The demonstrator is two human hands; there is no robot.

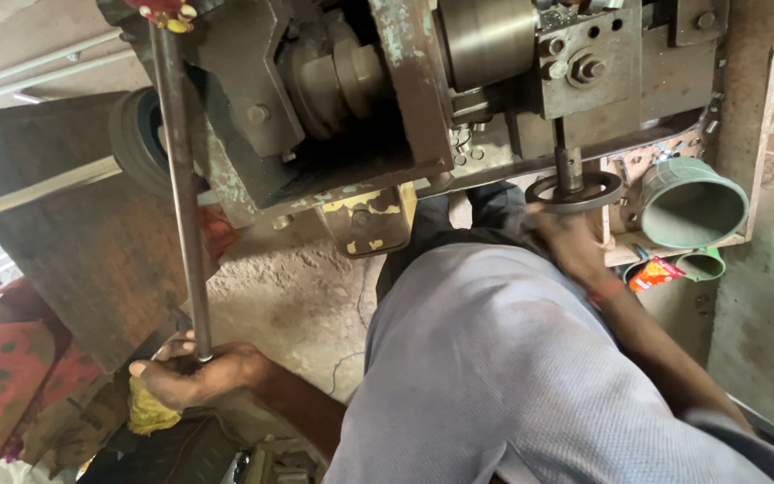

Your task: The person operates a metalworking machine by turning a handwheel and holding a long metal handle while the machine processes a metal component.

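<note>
A heavy grey machine (423,90) with bolts and a worn green frame fills the top of the view. My left hand (192,372) is closed around the lower end of a long thin metal rod (181,179) that runs up to a red knob at the top left. A yellow rag (150,410) sits just under that hand. My right hand (571,240) rests on a small round metal handwheel (575,191) below the machine's right side. My grey shirt (512,376) covers the lower middle.
A green funnel-shaped pipe fitting (693,204) lies on a ledge at right, with a smaller green one (702,264) and a red packet (654,272) below. Dark wooden board (82,233) at left, red cloth (2,376) lower left, rough concrete floor (302,300).
</note>
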